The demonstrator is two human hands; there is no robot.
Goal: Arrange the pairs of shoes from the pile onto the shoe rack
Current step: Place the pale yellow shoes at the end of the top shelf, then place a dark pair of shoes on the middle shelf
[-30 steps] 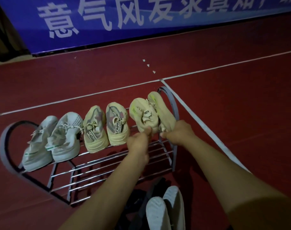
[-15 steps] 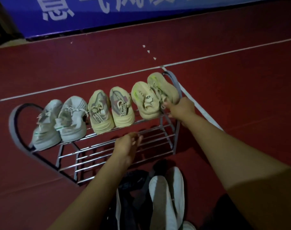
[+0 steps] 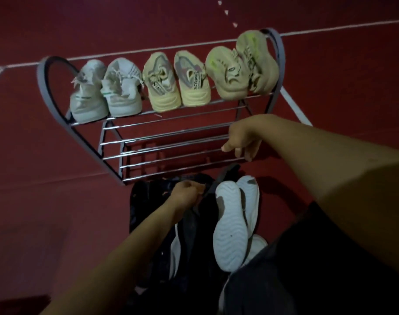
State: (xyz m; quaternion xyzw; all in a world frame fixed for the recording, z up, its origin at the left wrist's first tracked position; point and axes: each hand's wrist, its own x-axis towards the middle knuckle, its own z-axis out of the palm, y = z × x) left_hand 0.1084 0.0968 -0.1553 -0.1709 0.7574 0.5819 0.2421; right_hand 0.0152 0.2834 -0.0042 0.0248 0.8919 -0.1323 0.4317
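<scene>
A metal shoe rack [image 3: 171, 137] with grey curved ends stands on the red floor. Its top shelf holds three pairs: pale grey-white sneakers [image 3: 105, 89] at left, yellow ones [image 3: 178, 83] in the middle, beige-green ones [image 3: 241, 67] at right. Below the rack lies a dark pile of shoes [image 3: 153, 223] with a white-soled pair [image 3: 235, 214] lying soles up. My left hand [image 3: 186, 196] is closed on a dark shoe in the pile. My right hand [image 3: 244, 138] hangs over the rack's lower bars, fingers loosely curled down, holding nothing.
White painted lines [image 3: 330, 26] cross the red floor behind and to the right of the rack. Dark clothing [image 3: 307, 280] fills the lower right corner. The rack's lower shelves carry no shoes.
Both hands have left the beige-green pair and drawn back toward me. The left hand dropped into the dark pile and closed on a shoe. The camera tilted down.
</scene>
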